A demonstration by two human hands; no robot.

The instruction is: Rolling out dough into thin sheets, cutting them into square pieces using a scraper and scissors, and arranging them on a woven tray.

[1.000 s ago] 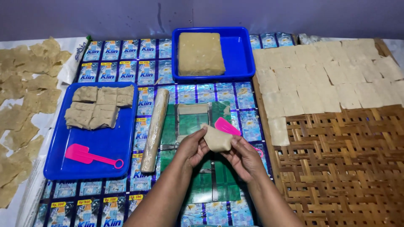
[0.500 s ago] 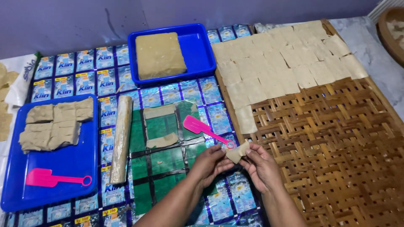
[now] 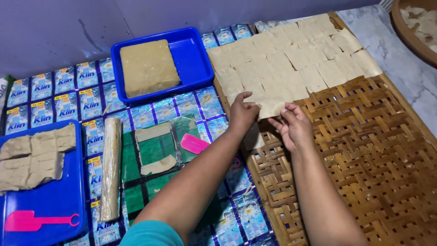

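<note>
1. I lay a thin dough sheet (image 3: 269, 108) on the woven bamboo tray (image 3: 364, 150), at the edge of the laid-out sheets (image 3: 291, 59).
2. Left hand (image 3: 241, 114) and right hand (image 3: 296, 125) pinch its edges, fingers partly closed.
3. Next, I judge, it needs flattening flush against its neighbours.

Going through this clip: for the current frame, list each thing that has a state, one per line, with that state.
left hand: pinching the sheet's left edge
right hand: fingers on the sheet's right edge
thin dough sheet: flat, being laid on the tray
woven bamboo tray: partly covered with sheets
dough block: uncut, in the far blue tray
cut dough pieces: piled in the near blue tray
rolling pin: lying idle
</note>
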